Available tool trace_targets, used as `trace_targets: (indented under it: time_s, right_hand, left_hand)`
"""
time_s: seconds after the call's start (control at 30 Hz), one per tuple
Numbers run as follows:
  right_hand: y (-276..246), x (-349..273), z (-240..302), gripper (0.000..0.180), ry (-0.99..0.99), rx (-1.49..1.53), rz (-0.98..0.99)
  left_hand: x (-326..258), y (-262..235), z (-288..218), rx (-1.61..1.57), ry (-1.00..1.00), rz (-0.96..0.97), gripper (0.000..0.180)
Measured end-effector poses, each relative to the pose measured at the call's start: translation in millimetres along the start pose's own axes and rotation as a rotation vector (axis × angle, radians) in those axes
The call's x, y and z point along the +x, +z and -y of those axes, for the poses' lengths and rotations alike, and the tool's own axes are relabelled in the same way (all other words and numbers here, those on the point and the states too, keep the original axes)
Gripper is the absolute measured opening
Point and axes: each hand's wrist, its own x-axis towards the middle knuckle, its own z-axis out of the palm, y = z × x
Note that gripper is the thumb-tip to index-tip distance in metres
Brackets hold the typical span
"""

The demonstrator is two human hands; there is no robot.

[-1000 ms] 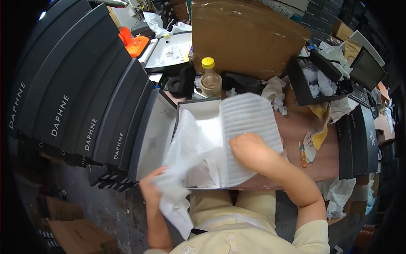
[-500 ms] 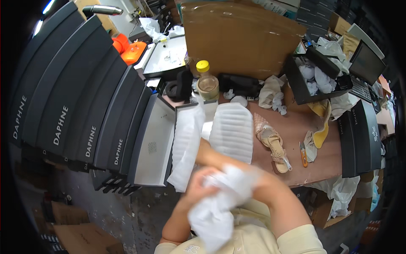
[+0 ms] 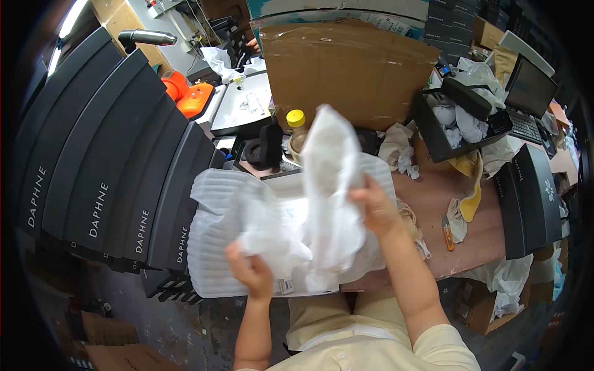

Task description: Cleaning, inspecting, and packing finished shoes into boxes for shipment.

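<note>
My left hand point(image 3: 252, 272) pinches the left side of a sheet of white tissue paper point(image 3: 334, 185), which is smeared by motion. Gripped in my right hand point(image 3: 374, 207) is the right side of the same paper, part of it standing high above the table. Any thing inside the paper is hidden. Beneath it, a white ribbed foam sheet point(image 3: 210, 247) drapes over an open shoe box whose pale inside shows only in part. A beige strappy sandal point(image 3: 409, 219) lies to the right, half covered by my right forearm.
Orange-handled thread snips point(image 3: 447, 234) lie on the table's right. Stacked dark shoe boxes point(image 3: 93, 167) rise at the left. Behind are a yellow-capped jar point(image 3: 296, 127) and a cardboard sheet point(image 3: 352, 68). A dark box of crumpled paper point(image 3: 433, 136) stands at the back right.
Both hands have moved away from my body, carrying the tissue paper out over the box and drawing it apart. The foam now spreads wide to the left and right.
</note>
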Motion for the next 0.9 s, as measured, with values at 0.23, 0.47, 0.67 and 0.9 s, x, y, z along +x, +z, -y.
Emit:
trace_targets:
  time_s: [0.23,0.47,0.67,0.9]
  right_hand:
    - [-64,-59,44,0.053,-0.087,0.341,-0.411]
    - [-63,-89,105,0.051,-0.332,0.070,-0.405]
    - [2,-65,119,0.064,-0.529,-0.705,-0.201]
    - [74,-65,71,0.067,-0.738,-1.292,0.085]
  left_hand:
    - [-6,41,14,0.714,0.694,0.945,0.043]
    - [54,30,94,0.566,0.357,0.851,0.033]
    - [100,17,-94,-0.693,-0.076,0.769,0.056]
    - [63,91,-113,-1.128,-0.494,0.411,0.053]
